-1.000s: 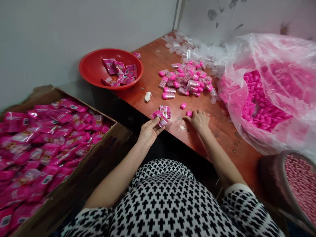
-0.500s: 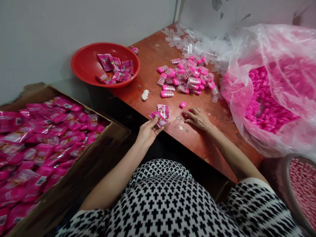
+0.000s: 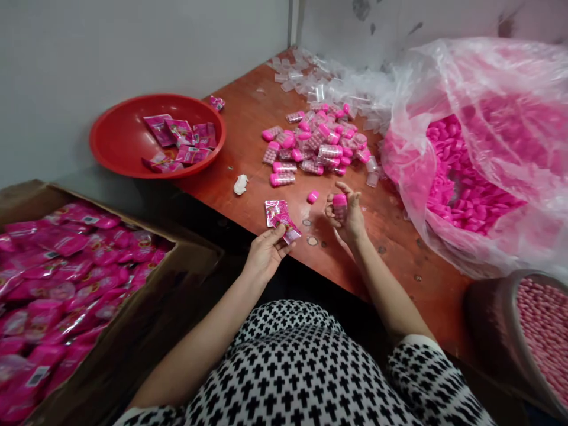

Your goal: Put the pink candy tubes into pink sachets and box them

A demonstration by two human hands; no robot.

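My left hand [image 3: 265,251], at the near table edge, pinches a shiny pink printed sachet [image 3: 289,229] between thumb and fingers. Just behind it another pink sachet [image 3: 275,210] lies on the table, partly overlapped. My right hand [image 3: 354,222] is turned palm up above the table, its fingers curled round a small pink-capped container [image 3: 339,201]. The fingers hide part of that container. A loose pink cap [image 3: 313,196] lies between the two hands. Beyond them is a pile of clear, pink-capped candy containers [image 3: 331,151] filled with pink balls.
A red bowl [image 3: 110,157] with several sachets stands at the table's left corner. A cardboard box [image 3: 195,251] full of filled pink packets is at lower left. Clear empty tubes [image 3: 319,92] lie at the back. A plastic bag [image 3: 399,142] of pink caps and a candy bucket [image 3: 492,313] are at right.
My right hand has lifted off the table and turned palm up, with a pink-capped container in it. My left hand still holds the sachet. The view has shifted slightly to the right.
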